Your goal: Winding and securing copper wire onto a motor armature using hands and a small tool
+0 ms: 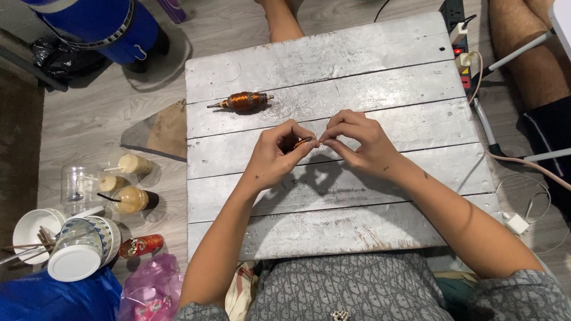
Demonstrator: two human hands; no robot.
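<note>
Both hands meet above middle of white plank table (380,53). Left hand (275,156) pinches small copper coil (302,142); right hand (360,142) fingertips closed, probably on fine wire, kept taut. Wound armature (244,101) parked behind, clear of hands.

Copper-wound armature (244,101), plastic cups (132,199)

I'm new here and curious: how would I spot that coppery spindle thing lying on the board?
Start at the whitewashed plank table. Above the person's left hand and right hand, on the second plank from the far edge, lies the copper-wound rotor. Unlike the small copper piece pinched between the fingers, it lies untouched, with a metal shaft poking from each end.
</note>
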